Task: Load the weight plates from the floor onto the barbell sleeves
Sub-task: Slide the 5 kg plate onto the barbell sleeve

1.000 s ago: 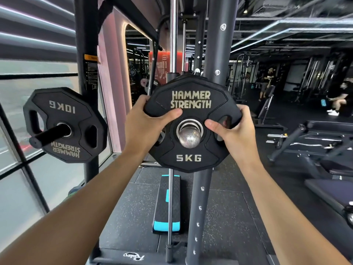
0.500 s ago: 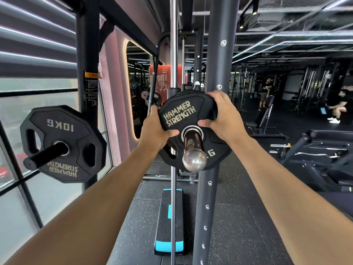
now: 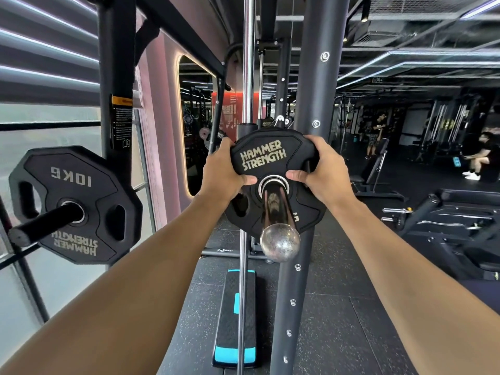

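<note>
The plate [image 3: 273, 182] has slid farther along the sleeve [image 3: 277, 212] since a second ago, when the sleeve's tip only just filled its hole; much more bare chrome now shows in front of it. The left hand [image 3: 223, 171] grips the plate's left edge, fingers curled behind, thumb pressed on the face beside the hole. The right hand [image 3: 322, 171] clasps the upper right edge likewise. The plate's lettered face looks toward the camera; the sleeve's long axis runs through it toward the viewer, rounded end nearest.

Two weight plates [image 3: 273, 182] [image 3: 73, 204], two hands [image 3: 224, 171] [image 3: 326, 171], one chrome sleeve [image 3: 278, 223].
</note>
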